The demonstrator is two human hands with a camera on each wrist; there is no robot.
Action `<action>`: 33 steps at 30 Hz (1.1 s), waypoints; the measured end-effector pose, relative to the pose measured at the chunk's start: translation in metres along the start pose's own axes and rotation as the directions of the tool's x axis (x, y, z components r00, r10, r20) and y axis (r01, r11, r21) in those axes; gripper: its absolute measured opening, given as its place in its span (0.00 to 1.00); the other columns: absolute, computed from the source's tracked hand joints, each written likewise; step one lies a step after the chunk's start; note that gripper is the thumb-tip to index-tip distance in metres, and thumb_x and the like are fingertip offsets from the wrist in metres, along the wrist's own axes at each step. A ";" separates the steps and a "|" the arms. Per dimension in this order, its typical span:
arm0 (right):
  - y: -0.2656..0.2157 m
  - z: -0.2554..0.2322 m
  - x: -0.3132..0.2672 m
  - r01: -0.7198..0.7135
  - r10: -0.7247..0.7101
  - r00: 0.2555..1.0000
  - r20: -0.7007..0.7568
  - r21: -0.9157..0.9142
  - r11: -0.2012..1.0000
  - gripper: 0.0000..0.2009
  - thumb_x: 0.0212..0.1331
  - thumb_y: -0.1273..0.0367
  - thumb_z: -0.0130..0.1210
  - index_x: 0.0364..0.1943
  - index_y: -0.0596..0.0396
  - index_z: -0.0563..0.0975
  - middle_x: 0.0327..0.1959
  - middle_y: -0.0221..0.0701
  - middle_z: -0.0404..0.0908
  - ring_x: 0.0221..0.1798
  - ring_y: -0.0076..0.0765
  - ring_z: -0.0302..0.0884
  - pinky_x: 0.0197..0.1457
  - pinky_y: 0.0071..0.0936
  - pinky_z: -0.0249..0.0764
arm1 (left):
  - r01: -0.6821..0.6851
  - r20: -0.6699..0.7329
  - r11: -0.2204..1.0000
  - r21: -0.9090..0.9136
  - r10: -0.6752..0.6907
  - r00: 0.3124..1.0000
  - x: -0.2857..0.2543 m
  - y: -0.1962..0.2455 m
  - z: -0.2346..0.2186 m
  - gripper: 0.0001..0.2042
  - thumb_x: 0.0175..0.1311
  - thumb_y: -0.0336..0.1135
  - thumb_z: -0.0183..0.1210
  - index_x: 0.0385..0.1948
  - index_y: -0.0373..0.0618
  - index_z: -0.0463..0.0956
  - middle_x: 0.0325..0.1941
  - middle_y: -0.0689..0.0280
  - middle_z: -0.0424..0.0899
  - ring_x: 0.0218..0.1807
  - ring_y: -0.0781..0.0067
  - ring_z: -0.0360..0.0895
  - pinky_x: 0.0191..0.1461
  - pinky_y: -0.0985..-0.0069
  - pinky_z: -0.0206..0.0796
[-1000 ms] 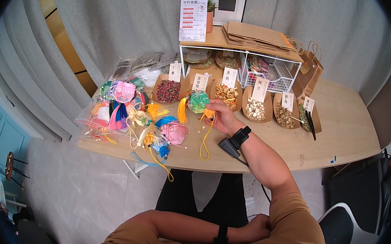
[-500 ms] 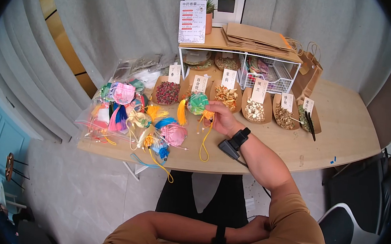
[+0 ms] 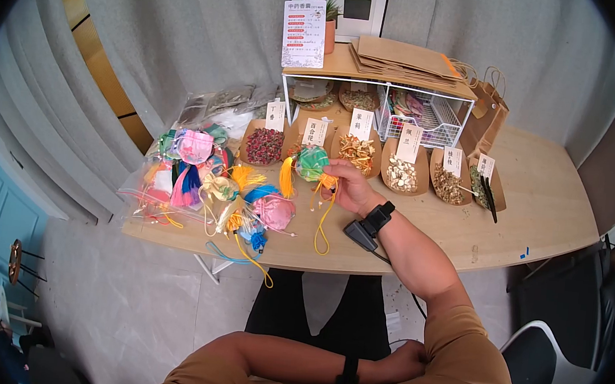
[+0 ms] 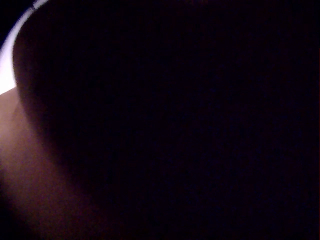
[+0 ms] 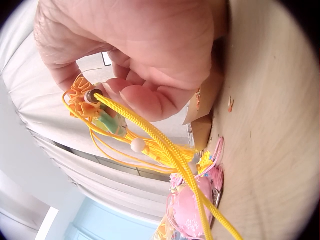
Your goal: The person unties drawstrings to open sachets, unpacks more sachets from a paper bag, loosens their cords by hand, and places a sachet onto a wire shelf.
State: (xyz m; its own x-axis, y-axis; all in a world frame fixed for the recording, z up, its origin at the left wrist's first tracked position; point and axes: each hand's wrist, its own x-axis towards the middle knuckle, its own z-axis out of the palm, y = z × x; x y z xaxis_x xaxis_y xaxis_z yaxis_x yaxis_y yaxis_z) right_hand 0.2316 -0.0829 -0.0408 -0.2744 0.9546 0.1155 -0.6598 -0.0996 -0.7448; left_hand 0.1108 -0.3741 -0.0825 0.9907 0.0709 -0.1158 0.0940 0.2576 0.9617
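In the head view my right hand [image 3: 352,187] pinches the gathered orange neck of a green sachet [image 3: 312,163], above the table in front of the dried-herb trays. A yellow tassel [image 3: 287,178] hangs at its left and a yellow cord loop [image 3: 321,230] below. The right wrist view shows the orange neck [image 5: 82,97] between thumb and fingers of the right hand [image 5: 135,60], with yellow cord [image 5: 165,145] running down past a pale bead [image 5: 137,145]. My left hand [image 3: 403,363] lies across my body against the right sleeve, its fingers mostly hidden; the left wrist view is nearly black.
Colourful sachets, including a pink one [image 3: 274,210], are heaped on the table's left over plastic bags. Labelled trays of rosebuds [image 3: 264,145], white slices [image 3: 402,173] and other herbs stand in a row before a shelf [image 3: 378,73]. Black tongs [image 3: 488,197] lie on the rightmost tray.
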 end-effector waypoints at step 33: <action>0.000 0.006 -0.002 0.040 -0.041 0.999 -0.018 -0.063 0.997 0.09 0.62 0.68 0.50 0.38 0.61 0.75 0.27 0.30 0.79 0.23 0.24 0.76 0.25 0.22 0.71 | -0.033 -0.100 0.998 -0.058 0.027 0.995 -0.003 0.003 0.003 0.08 0.50 0.24 0.60 0.32 0.32 0.80 0.31 0.58 0.86 0.35 0.79 0.79 0.40 0.76 0.72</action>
State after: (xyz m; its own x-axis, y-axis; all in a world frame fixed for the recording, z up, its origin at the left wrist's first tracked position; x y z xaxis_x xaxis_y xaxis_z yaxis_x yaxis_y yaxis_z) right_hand 0.2283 -0.0860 -0.0371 -0.2347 0.9627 0.1344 -0.6252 -0.0436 -0.7793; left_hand 0.1080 -0.3760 -0.0782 0.9782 0.1735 -0.1138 0.0553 0.3104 0.9490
